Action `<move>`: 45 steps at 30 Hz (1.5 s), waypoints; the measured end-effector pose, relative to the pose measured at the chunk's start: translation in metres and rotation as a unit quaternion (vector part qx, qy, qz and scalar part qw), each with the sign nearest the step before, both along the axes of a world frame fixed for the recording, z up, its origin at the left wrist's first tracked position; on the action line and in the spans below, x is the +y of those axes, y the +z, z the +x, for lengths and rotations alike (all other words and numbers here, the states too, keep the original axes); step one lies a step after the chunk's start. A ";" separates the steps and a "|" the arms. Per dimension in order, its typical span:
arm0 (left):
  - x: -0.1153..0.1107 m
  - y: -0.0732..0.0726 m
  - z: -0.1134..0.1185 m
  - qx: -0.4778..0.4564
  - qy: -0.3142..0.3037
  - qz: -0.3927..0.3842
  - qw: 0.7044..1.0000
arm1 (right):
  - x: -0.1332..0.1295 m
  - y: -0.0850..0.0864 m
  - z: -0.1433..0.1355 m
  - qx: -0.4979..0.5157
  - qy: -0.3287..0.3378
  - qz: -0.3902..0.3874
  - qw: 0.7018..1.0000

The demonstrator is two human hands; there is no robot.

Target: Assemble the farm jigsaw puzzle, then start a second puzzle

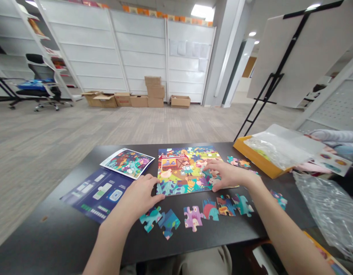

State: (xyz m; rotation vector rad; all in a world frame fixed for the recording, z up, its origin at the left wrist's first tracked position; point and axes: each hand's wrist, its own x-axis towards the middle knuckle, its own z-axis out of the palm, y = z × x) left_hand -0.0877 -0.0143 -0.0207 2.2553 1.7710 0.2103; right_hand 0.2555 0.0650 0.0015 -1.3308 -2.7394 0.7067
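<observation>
Colourful cardboard farm-scene jigsaw puzzle [185, 168] lies mid-table on black tabletop [64, 225]. Right hand [224, 175] flat, fingers spread, pressing its right part; grips nothing. Left hand [140, 196] loosely open, steadying lower-left corner. Loose bright puzzle pieces [193, 217] just below.

1. I see the table [64, 214] as a dark, matt, smooth top.
2. Assembled puzzle [182, 168] looks like printed cardboard with a slight sheen; loose pieces [193, 217] the same.
3. Reference picture [127, 163] reads as glossy paper; blue leaflet [96, 193] as glossy printed sheet.
4. Yellow box [252, 154] is cardboard, holding crinkled clear plastic.
5. Plastic bag [328, 210] is clear, wrinkled, shiny.
6. Floor [36, 145] is rough grey carpet.
</observation>
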 end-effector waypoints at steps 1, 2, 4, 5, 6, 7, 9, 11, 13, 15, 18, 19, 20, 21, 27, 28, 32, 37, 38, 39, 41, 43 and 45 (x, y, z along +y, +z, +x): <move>0.000 0.000 0.000 -0.003 -0.001 -0.002 1.000 | 0.000 0.000 0.000 0.000 0.000 0.001 1.000; 0.001 -0.001 -0.001 -0.005 -0.002 -0.003 1.000 | -0.001 0.000 0.000 0.001 0.000 0.002 1.000; 0.002 -0.003 -0.002 -0.009 -0.004 -0.004 1.000 | -0.002 0.002 -0.002 0.002 0.000 0.002 1.000; 0.002 -0.004 -0.003 -0.010 -0.004 -0.004 1.000 | -0.003 0.003 -0.004 0.003 0.000 0.002 1.000; 0.003 -0.005 -0.004 -0.012 -0.005 -0.002 1.000 | -0.004 0.004 -0.005 0.005 0.002 0.002 1.000; 0.004 -0.007 -0.005 -0.014 -0.006 -0.001 1.000 | -0.004 0.005 -0.006 0.007 0.004 0.001 1.000; 0.005 -0.009 -0.006 -0.018 -0.009 0.000 1.000 | -0.003 0.008 -0.004 0.016 0.006 -0.001 1.000; 0.005 -0.010 -0.007 -0.020 -0.010 -0.003 1.000 | 0.002 0.010 0.006 0.037 -0.013 0.005 0.999; 0.005 -0.010 -0.008 -0.023 -0.010 -0.004 1.000 | 0.011 0.011 0.024 0.060 -0.081 0.042 0.994; 0.005 -0.010 -0.009 -0.030 -0.007 0.002 1.000 | 0.023 0.007 0.048 0.056 -0.203 0.118 0.970; 0.007 -0.009 -0.009 -0.042 0.000 0.027 0.999 | 0.041 -0.005 0.080 -0.022 -0.349 0.173 0.921; 0.007 -0.009 -0.009 -0.043 0.002 0.037 0.998 | 0.045 -0.010 0.087 -0.062 -0.362 0.164 0.916; 0.008 -0.008 -0.008 -0.043 0.004 0.047 0.998 | 0.049 -0.015 0.093 -0.096 -0.366 0.154 0.913; 0.009 -0.008 -0.007 -0.043 0.004 0.055 0.998 | 0.052 -0.020 0.096 -0.125 -0.360 0.141 0.914; 0.009 -0.002 0.001 -0.042 -0.001 0.078 0.996 | 0.059 -0.033 0.096 -0.145 -0.338 0.117 0.923; 0.008 -0.001 0.002 -0.041 -0.001 0.080 0.996 | 0.060 -0.034 0.097 -0.137 -0.342 0.120 0.922; 0.005 0.003 0.003 -0.038 0.001 0.079 0.996 | 0.064 -0.040 0.105 -0.135 -0.360 0.134 0.913; 0.004 0.003 -0.001 -0.037 0.007 0.077 0.996 | 0.066 -0.043 0.102 -0.141 -0.351 0.130 0.916; 0.003 0.003 -0.002 -0.036 0.008 0.076 0.996 | 0.066 -0.043 0.100 -0.136 -0.345 0.132 0.919; 0.003 0.003 -0.003 -0.035 0.009 0.075 0.997 | 0.065 -0.043 0.098 -0.127 -0.338 0.136 0.923; 0.002 0.003 -0.003 -0.030 0.010 0.071 0.997 | 0.065 -0.042 0.095 -0.106 -0.325 0.147 0.928; 0.001 0.003 -0.005 -0.027 0.010 0.070 0.997 | 0.064 -0.038 0.097 -0.096 -0.332 0.159 0.925; 0.001 0.003 -0.006 -0.025 0.008 0.070 0.997 | 0.061 -0.033 0.101 -0.105 -0.379 0.165 0.905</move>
